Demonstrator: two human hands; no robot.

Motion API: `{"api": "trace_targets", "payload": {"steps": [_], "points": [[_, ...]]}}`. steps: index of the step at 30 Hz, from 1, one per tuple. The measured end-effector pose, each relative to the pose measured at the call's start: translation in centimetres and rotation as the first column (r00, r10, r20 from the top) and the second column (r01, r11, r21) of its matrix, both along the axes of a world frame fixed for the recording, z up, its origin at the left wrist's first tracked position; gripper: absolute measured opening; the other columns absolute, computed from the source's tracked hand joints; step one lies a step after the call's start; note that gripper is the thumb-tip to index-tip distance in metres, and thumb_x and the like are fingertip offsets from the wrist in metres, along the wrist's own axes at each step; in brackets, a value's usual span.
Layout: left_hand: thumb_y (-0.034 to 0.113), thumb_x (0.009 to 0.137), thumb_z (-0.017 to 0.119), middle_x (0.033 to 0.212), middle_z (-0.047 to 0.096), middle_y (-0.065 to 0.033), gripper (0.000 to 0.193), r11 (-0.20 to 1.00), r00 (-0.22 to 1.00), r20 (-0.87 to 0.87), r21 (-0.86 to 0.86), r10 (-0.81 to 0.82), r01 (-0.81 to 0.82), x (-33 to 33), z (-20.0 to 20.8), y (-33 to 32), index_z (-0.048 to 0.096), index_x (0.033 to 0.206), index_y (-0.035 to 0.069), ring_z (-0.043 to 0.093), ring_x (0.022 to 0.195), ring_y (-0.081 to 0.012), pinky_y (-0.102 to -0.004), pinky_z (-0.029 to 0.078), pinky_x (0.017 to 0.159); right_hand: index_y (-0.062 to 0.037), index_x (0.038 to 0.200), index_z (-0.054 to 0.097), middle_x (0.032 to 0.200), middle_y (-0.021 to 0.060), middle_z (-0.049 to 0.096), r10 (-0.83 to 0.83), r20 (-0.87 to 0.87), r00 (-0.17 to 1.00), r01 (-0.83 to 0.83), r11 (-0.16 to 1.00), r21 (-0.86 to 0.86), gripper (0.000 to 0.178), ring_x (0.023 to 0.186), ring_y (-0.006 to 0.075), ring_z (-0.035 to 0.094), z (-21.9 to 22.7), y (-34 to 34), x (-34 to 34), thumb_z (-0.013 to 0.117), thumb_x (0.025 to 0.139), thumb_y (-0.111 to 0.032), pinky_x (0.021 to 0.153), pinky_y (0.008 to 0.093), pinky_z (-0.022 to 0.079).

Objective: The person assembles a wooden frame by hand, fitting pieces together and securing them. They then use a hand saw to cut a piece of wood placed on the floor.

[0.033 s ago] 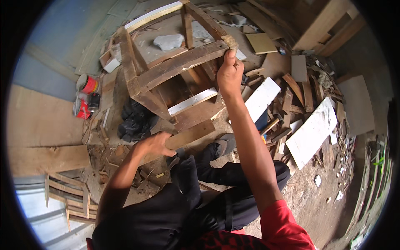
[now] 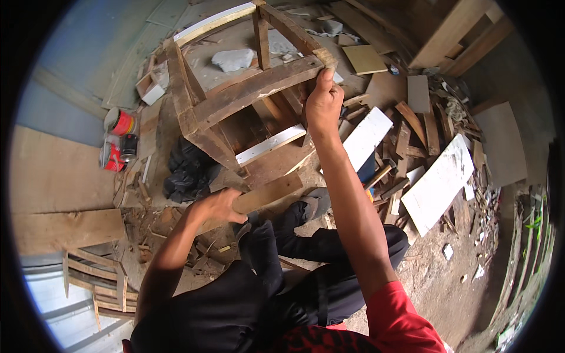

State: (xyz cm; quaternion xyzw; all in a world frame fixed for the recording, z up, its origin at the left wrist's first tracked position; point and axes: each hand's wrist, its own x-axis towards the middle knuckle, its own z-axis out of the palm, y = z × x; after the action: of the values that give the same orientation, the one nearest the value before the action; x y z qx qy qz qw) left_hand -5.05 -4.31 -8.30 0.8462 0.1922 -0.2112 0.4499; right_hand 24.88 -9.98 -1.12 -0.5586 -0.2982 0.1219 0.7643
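Observation:
A worn wooden frame (image 2: 259, 91), built of dark bars with two white-faced rails, stands on the floor in front of me. My right hand (image 2: 323, 109) is closed round its near right corner, thumb up along the post. The other fingers are partly hidden behind the bar. My left hand (image 2: 218, 207) grips a short wooden board (image 2: 271, 193) just in front of my feet. Part of the board lies under that hand, with its free end pointing right. The board sits below the frame's lower white rail (image 2: 271, 145).
Paint cans (image 2: 120, 122) and a black plastic bag (image 2: 187, 170) are at the left. Scrap wood and two white panels (image 2: 438, 185) litter the right, with a hammer (image 2: 376, 176) among them. A pale stone-like lump (image 2: 233, 59) lies behind the frame.
The whole view has shifted very slightly. Both hands keep their holds on the frame and the board, with no other clear movement.

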Motion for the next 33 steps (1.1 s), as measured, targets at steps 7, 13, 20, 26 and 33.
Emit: {"api": "trace_targets", "payload": {"steps": [7, 13, 20, 26, 33], "points": [[0.028, 0.072, 0.079, 0.126, 0.061, -0.0276, 0.075, 0.990, 0.998, -0.019, 0.132, -0.054, 0.056, 0.9, 0.0, -0.8, 0.051, 0.133, -0.004, 0.060, 0.116, -0.0389, -0.0422, 0.047, 0.099, -0.0079, 0.110, 0.053, 0.067, 0.0051, 0.053, -0.223, -0.267, 0.938, 0.262, 0.958, 0.119, 0.084, 0.055, 0.0157, 0.048, 1.9, -6.4, 7.3, 0.034, 0.086, -0.086, 0.052, 0.0314, 0.043], [0.029, 0.078, 0.075, 0.138, 0.052, -0.0296, 0.082, 0.986, 0.985, 0.163, 0.147, 0.059, -0.083, 1.6, 3.1, -0.3, 0.040, 0.143, -0.008, 0.052, 0.128, -0.0418, -0.0427, 0.043, 0.107, -0.0052, 0.098, 0.052, 0.071, 0.0055, 0.049, -0.380, -0.211, 0.901, 0.421, 0.883, 0.209, 0.083, 0.057, 0.0162, 0.045, -0.5, -13.2, 14.9, 0.034, 0.087, -0.085, 0.054, 0.0316, 0.040], [0.023, 0.084, 0.073, 0.148, 0.044, -0.0277, 0.087, 0.934, 0.981, 0.119, 0.342, -0.153, 0.104, 3.9, 4.8, 0.4, 0.025, 0.155, 0.006, 0.044, 0.136, -0.0422, -0.0424, 0.038, 0.113, -0.0039, 0.075, 0.054, 0.060, 0.0039, 0.054, -0.607, 0.026, 0.794, 0.606, 0.795, 0.038, 0.072, 0.052, 0.0146, 0.050, -12.5, -16.1, 21.2, 0.042, 0.096, -0.072, 0.049, 0.0289, 0.039], [0.014, 0.090, 0.065, 0.153, 0.037, -0.0272, 0.083, 0.948, 0.964, 0.192, 0.294, -0.186, 0.124, 5.0, 6.2, -1.6, 0.018, 0.158, 0.008, 0.038, 0.139, -0.0450, -0.0454, 0.035, 0.114, 0.0029, 0.101, 0.065, 0.076, 0.0038, 0.060, -0.447, 0.215, 0.868, 0.477, 0.872, -0.110, 0.045, 0.073, 0.0137, 0.054, -17.4, -16.6, 15.8, 0.062, 0.097, -0.042, 0.065, 0.0311, 0.045], [0.010, 0.091, 0.063, 0.150, 0.037, -0.0263, 0.080, 0.865, 0.925, 0.135, 0.421, -0.356, 0.272, 7.4, 9.7, -3.8, 0.018, 0.158, 0.010, 0.042, 0.135, -0.0450, -0.0477, 0.037, 0.112, 0.0052, 0.127, 0.051, 0.127, 0.0241, 0.055, -0.520, 0.575, 0.632, 0.720, 0.668, -0.188, 0.049, 0.119, 0.0412, 0.053, -20.2, -19.8, 10.3, 0.063, 0.096, -0.030, 0.100, 0.0467, 0.042]]}}
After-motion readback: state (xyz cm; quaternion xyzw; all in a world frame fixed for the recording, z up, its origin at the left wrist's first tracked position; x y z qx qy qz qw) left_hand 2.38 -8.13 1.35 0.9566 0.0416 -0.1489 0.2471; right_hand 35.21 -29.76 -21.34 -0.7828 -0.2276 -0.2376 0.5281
